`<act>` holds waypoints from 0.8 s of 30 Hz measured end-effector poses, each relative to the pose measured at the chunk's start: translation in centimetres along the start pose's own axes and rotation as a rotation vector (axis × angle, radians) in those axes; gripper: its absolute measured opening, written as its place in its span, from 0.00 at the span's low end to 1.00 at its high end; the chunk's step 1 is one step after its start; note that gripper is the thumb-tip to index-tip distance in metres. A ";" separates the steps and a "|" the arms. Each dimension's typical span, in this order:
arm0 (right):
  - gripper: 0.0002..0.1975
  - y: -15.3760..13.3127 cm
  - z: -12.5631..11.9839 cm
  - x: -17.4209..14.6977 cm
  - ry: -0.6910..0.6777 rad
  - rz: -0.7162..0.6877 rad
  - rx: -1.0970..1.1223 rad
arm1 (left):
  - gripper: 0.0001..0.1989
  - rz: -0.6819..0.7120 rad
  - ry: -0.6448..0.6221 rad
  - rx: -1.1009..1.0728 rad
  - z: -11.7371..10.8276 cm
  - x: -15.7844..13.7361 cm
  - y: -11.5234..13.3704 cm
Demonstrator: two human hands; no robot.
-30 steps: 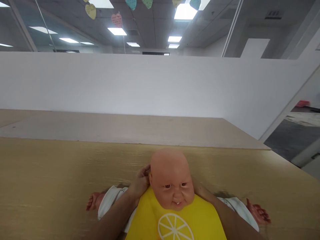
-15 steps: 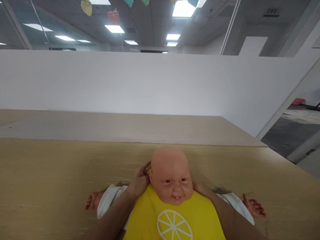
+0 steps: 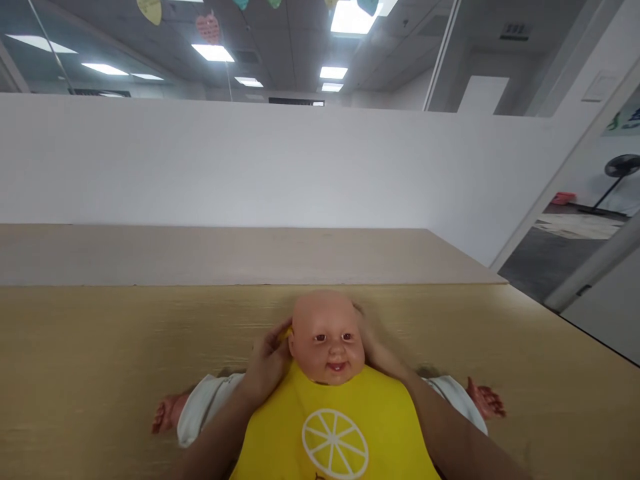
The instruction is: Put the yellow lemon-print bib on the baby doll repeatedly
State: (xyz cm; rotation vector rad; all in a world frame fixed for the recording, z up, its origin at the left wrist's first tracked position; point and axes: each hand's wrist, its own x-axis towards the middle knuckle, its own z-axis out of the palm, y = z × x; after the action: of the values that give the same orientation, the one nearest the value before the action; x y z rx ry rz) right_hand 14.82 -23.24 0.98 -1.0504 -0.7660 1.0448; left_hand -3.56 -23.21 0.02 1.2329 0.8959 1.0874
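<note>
Head view: left hand (image 3: 267, 367) pinched the yellow bib (image 3: 333, 427); right hand (image 3: 376, 350), grip hidden, lay right of the doll's head (image 3: 327, 327). Fastening seemed in hand, next needing both ends aligned.

No text can be read; the pink heart-shaped note (image 3: 208, 28) is too blurred to make out

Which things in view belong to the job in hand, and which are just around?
In hand:
baby doll
yellow bib on its front
left hand and right hand, either side of its head

Just around:
fan
pink heart
</note>
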 end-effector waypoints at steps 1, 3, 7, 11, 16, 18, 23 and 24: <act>0.10 0.1 0.2 0.2 0.029 0.010 -0.002 | 0.18 0.014 -0.005 0.038 0.0 0.0 0.0; 0.08 0.2 0.4 0.4 0.061 0.016 -0.034 | 0.17 0.032 -0.020 0.113 0.0 -0.1 0.1; 0.08 0.5 -0.1 0.5 0.066 -0.053 -0.148 | 0.15 0.033 -0.033 0.255 -0.2 -0.2 0.2; 0.10 1.1 -0.7 1.0 0.078 -0.129 -0.283 | 0.15 0.033 -0.051 0.435 -0.3 -0.3 0.3; 0.14 2.0 -1.3 1.7 0.118 -0.156 -0.391 | 0.14 0.051 -0.029 0.572 -0.2 -0.5 0.7; 0.14 2.2 -1.4 1.9 0.109 -0.162 -0.416 | 0.14 0.048 -0.037 0.590 -0.1 -0.6 0.9; 0.14 2.9 -1.8 2.3 0.116 -0.193 -0.453 | 0.13 0.046 -0.037 0.615 -0.1 -0.6 0.8; 0.14 3.0 -1.9 2.4 0.118 -0.193 -0.458 | 0.13 0.048 -0.036 0.610 -0.1 -0.5 0.8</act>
State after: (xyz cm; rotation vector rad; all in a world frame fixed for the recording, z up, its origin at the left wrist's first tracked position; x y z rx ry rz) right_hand 16.37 -21.16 -2.43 -1.3823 -1.0150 0.6477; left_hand -3.95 -23.69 0.78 1.7718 1.2255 0.8458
